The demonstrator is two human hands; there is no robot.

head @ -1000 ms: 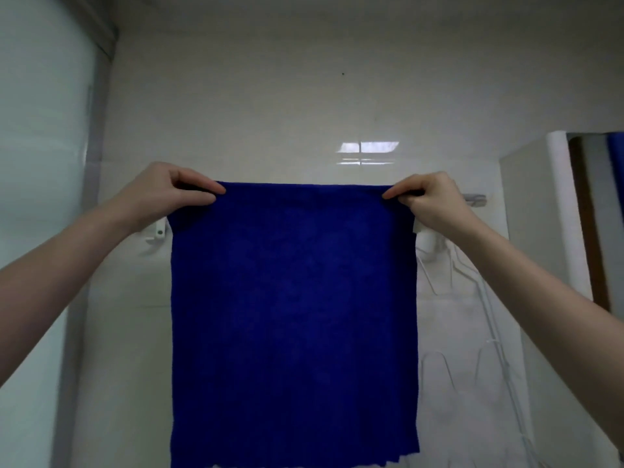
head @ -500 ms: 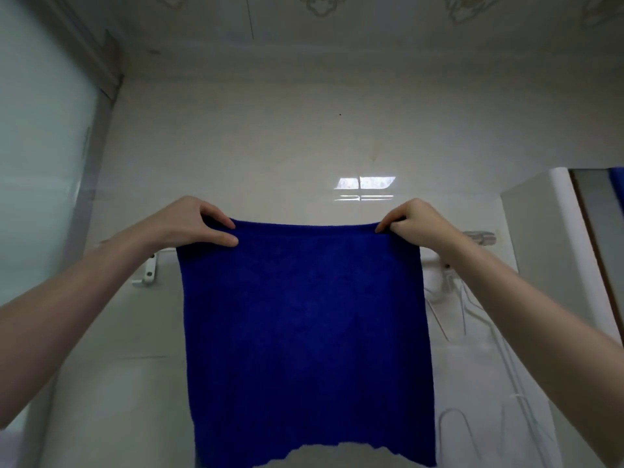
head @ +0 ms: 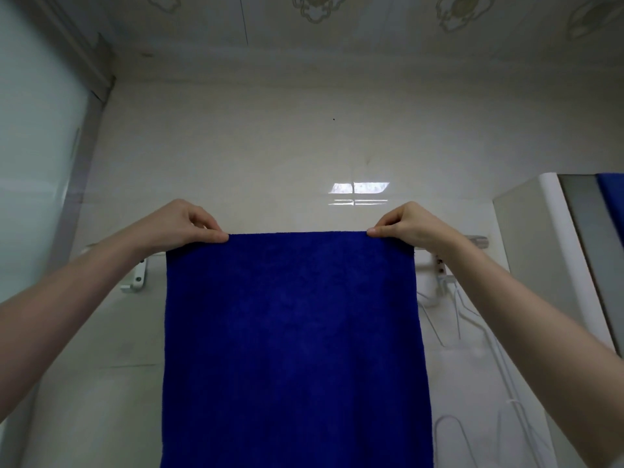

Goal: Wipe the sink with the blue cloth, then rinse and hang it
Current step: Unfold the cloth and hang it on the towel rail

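Blue cloth (head: 293,349) is hanging flat before the towel rail (head: 476,238). Left hand (head: 182,224) is pinching its 10 o'clock corner, right hand (head: 408,226) its 2 o'clock corner. I am advising: drape it evenly before letting go.

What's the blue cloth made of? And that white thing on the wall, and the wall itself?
The cloth looks like soft fabric, probably microfibre or terry: its surface is fuzzy and matte, and it hangs limp. The bracket is smooth and white, either plastic or painted metal; it's hard to tell which. The wall looks like shiny tile, likely ceramic, because it mirrors a bright window.
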